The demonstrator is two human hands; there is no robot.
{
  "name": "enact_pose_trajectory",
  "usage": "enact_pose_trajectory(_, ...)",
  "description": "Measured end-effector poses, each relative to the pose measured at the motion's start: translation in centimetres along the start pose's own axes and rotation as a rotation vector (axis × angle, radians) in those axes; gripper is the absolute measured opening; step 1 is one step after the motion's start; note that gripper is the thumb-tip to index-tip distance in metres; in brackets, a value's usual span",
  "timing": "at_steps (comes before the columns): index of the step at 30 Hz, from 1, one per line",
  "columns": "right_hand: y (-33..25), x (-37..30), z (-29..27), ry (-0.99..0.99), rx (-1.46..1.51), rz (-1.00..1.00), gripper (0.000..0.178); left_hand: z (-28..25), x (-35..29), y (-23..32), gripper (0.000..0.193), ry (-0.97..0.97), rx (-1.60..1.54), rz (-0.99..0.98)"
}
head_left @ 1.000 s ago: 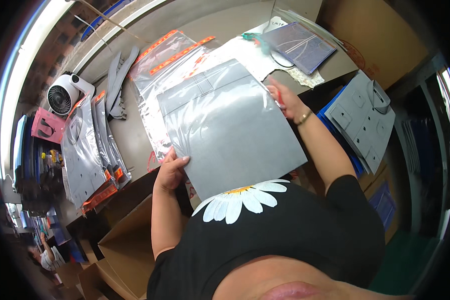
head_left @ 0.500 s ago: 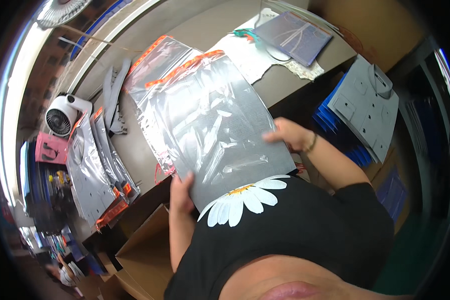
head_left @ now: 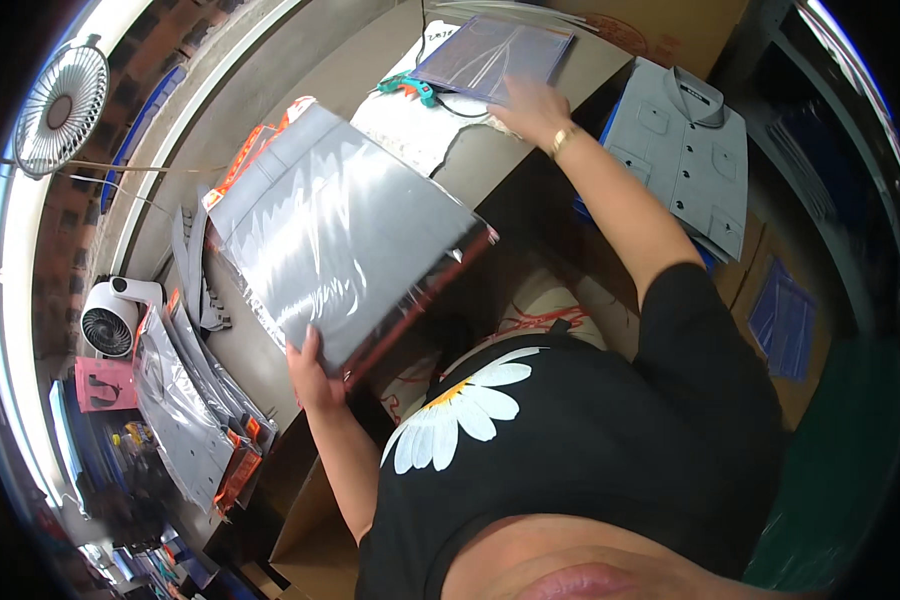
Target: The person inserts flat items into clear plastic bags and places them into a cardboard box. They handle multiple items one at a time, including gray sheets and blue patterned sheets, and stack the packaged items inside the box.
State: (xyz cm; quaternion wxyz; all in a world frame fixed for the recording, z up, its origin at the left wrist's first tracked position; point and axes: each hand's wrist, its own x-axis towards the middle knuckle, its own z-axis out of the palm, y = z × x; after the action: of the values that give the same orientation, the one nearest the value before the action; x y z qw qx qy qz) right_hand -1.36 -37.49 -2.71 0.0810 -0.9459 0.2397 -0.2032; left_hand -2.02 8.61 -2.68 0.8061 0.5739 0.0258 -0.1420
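Note:
My left hand (head_left: 315, 378) grips the near left corner of a flat grey panel in a clear plastic bag (head_left: 340, 230), thumb on top. The bag's far end has an orange strip and rests over the table. Farther right, my right hand (head_left: 536, 112) is at the near edge of a stack of bluish-purple clear plastic sheets (head_left: 495, 58); its fingers are blurred, so I cannot tell whether they grip one. Beside that stack, a teal-handled tool (head_left: 410, 88) with a dark cord lies on a white cloth (head_left: 425, 130).
Grey bagged panels (head_left: 185, 405) lean at the table's left, near a white fan (head_left: 110, 318) and grey strips (head_left: 192, 265). Another fan (head_left: 62, 108) is at upper left. Grey folded shirt-shaped panels (head_left: 680, 160) stand at right. A cardboard box (head_left: 320, 535) sits below the table.
My right hand has let go of the bagged panel and moved up and away to the purple sheets. The panel, still in my left hand, has shifted left and tilted.

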Motion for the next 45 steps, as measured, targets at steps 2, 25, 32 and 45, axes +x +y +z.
enact_pose_trajectory(2, 1.9, 1.8, 1.7, -0.050, -0.097, 0.010, 0.041, 0.1, 2.3, -0.3, 0.063, -0.014, 0.086, 0.054)
enact_pose_trajectory(25, -1.3, -12.0, 0.1, 0.086, 0.429, -0.699, 0.010, 2.0, 3.7, -3.6, 0.053, -0.268, 1.426, 0.666)
enact_pose_trajectory(32, -0.6, -19.8, 3.1, -0.037, 1.297, 0.403, 0.036, 2.3, 5.2, -4.5, 0.032, -0.228, 1.520, 0.816)
enact_pose_trajectory(45, -0.6, -18.5, -0.1, -0.592, 1.972, 0.766, 0.015, 2.1, 5.3, -3.9, 0.033, -0.407, 1.093, 0.572)
